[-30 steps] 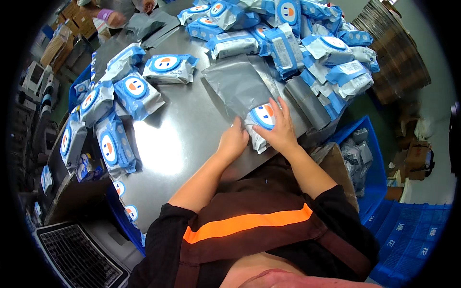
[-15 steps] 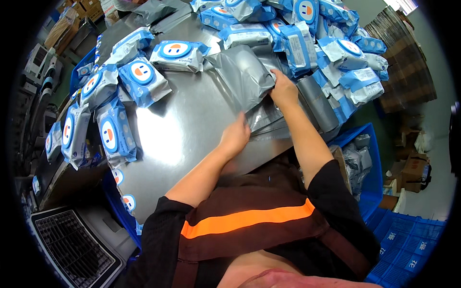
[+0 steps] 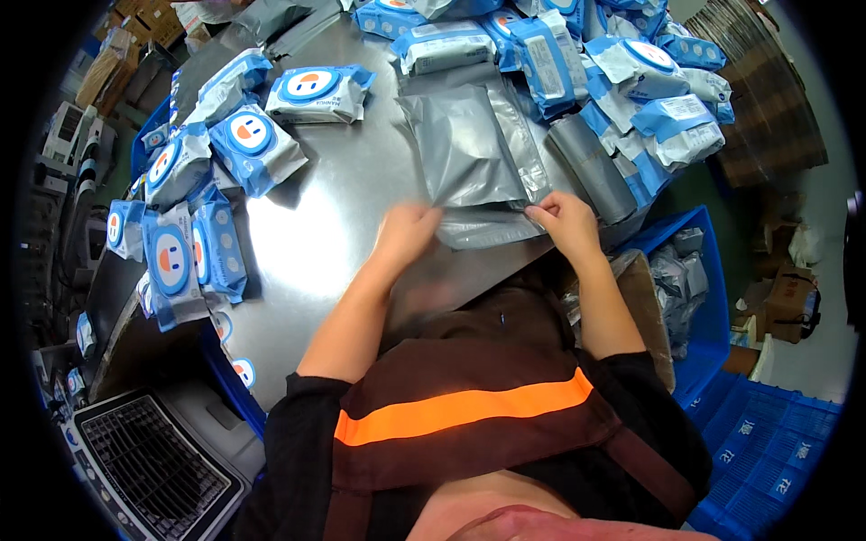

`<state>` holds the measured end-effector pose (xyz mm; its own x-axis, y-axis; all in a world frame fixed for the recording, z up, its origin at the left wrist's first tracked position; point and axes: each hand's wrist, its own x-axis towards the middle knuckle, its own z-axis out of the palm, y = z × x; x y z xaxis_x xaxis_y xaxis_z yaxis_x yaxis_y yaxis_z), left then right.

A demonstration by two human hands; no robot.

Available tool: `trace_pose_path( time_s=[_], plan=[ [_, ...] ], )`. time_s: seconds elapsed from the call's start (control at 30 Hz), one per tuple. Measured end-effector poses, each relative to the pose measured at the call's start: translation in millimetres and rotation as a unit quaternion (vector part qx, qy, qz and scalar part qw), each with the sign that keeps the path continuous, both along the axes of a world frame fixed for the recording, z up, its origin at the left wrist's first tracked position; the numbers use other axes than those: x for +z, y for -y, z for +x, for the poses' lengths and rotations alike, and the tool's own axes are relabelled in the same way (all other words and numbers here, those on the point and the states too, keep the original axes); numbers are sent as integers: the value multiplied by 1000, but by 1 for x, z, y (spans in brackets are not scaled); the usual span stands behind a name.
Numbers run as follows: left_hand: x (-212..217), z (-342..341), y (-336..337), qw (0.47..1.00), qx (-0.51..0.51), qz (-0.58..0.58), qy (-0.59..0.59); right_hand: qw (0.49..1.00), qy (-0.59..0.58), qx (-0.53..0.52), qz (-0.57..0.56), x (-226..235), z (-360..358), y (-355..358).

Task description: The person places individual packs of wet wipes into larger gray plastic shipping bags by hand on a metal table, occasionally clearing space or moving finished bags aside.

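Observation:
A grey plastic mailing bag lies on the metal table in front of me, bulging around something inside it. My left hand, slightly blurred, is closed at the left corner of the bag's near end. At the right corner of that same end, my right hand pinches the plastic between thumb and fingers. The near flap is drawn out between both hands. More grey plastic shows beneath the bag's right side. A grey roll rests just right of the bag.
Blue-and-white wipes packs are heaped at the table's far right, and more packs line its left side. A blue crate holding grey parcels stands at my right. A black-grilled appliance is at lower left.
The bag has been turned and laid flat, its near end now towards me. My right hand came nearer from the bag's far right side; my left hand shifted left. A left-side pack moved nearer.

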<state>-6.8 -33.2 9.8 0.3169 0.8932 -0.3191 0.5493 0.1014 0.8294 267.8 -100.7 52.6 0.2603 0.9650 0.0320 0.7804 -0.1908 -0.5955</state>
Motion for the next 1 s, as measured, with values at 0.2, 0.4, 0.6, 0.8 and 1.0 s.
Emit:
trace_pose_path(
  time_s=[0.2,0.4,0.6,0.8,1.0],
  plan=[
    [20,-2,25,966,52,-175,185,943,-23,230,239,12,-75,5],
    [14,-6,28,950,87,-188,232,921,-35,302,242,-11,-95,11],
    [12,-14,31,959,69,-180,208,884,-448,21,-135,-34,85,145],
    [11,-19,31,934,10,348,-80,879,210,-255,-344,-144,222,357],
    [13,-11,3,768,-292,568,-48,966,158,41,200,-5,60,80]
  ],
)
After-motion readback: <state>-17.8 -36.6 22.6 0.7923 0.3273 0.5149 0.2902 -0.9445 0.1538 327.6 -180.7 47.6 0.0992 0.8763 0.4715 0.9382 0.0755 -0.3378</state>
